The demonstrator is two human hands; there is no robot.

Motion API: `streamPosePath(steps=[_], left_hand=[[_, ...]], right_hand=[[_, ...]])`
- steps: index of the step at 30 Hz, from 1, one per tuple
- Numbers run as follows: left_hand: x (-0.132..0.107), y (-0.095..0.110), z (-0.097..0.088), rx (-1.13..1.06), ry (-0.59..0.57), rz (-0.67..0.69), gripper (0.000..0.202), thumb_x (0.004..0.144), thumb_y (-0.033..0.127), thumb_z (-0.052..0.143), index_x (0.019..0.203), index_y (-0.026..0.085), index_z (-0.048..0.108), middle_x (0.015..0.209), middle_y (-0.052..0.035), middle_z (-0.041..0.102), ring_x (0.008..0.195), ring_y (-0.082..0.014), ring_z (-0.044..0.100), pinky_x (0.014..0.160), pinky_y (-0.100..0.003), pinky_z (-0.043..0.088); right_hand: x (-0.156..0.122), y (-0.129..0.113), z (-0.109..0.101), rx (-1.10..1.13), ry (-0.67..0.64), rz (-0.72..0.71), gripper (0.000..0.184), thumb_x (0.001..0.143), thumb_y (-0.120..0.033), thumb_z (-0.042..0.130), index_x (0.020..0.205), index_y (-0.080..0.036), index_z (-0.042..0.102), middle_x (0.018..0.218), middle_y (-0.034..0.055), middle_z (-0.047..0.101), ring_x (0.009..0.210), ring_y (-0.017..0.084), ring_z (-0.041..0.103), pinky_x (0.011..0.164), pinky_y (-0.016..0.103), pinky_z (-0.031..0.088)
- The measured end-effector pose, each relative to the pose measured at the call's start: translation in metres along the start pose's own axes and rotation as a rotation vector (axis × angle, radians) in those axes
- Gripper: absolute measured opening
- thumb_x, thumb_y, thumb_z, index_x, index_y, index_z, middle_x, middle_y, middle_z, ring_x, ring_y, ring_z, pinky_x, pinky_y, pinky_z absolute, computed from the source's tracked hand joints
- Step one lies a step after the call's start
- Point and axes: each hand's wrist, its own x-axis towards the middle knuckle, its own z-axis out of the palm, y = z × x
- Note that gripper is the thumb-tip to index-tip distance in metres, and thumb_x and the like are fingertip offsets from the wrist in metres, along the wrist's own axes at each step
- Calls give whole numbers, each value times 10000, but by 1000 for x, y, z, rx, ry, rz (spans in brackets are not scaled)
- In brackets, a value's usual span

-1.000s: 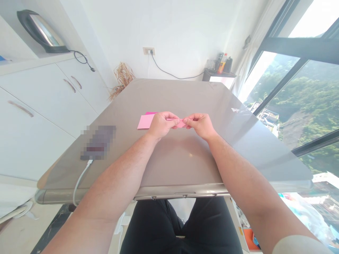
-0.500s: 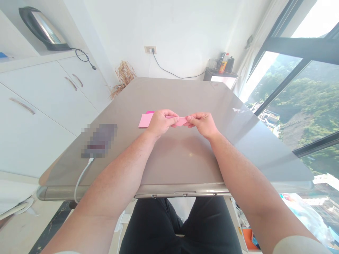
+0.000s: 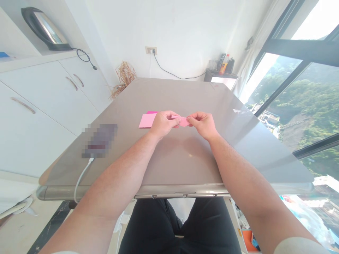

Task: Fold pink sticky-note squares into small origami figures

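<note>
A small folded pink paper (image 3: 183,121) is pinched between both my hands above the middle of the grey table (image 3: 185,162). My left hand (image 3: 164,124) grips its left end with curled fingers. My right hand (image 3: 202,124) pinches its right end. Just left of my left hand, a stack of pink paper sheets (image 3: 147,120) lies flat on the table, with a darker pink sheet showing at its far edge.
A blurred-out device (image 3: 99,140) with a white cable lies at the table's left. White cabinets (image 3: 47,102) stand left, a large window (image 3: 304,98) right. Bottles (image 3: 224,63) sit on a small stand by the back wall, near dried plants (image 3: 124,76).
My hands stay on the folded pink paper with only small finger shifts; the right fingers have closed in a little on its end. The view has shifted slightly.
</note>
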Motion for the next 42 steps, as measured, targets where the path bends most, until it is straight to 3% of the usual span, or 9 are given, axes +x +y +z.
streamPosePath(steps=[6,12,20,32,42], left_hand=[[-2,1,2,10,-60,13,200,738,323,790,836,160,728,835,-81,772,818,-211,734,785,-376,596],[-3,4,3,-69,-60,-31,254,722,329,810,881,150,725,872,-91,773,862,-221,737,799,-382,598],[-3,4,2,-95,-44,-49,150,736,266,763,830,155,723,849,-76,762,853,-216,734,807,-385,592],[-2,2,0,-131,-26,-93,123,709,260,767,779,165,735,857,-62,755,810,-195,717,795,-387,598],[-2,0,1,-158,9,-54,125,706,282,785,753,174,746,880,-57,757,841,-205,707,803,-395,593]], right_hand=[[-3,-1,4,-1,-60,10,121,751,-338,719,733,-220,738,801,27,758,779,184,684,733,325,539],[-2,1,4,7,-27,-6,133,763,-351,722,726,-224,731,803,26,757,802,195,696,744,333,547],[-2,4,6,42,-41,-18,134,764,-362,733,743,-230,743,815,24,755,797,194,692,748,337,551],[-3,2,8,1,-55,13,130,745,-334,730,707,-211,712,759,23,726,725,173,653,672,307,502],[-4,1,6,-20,-55,20,201,744,-402,729,707,-205,711,733,15,704,664,143,581,595,275,438]])
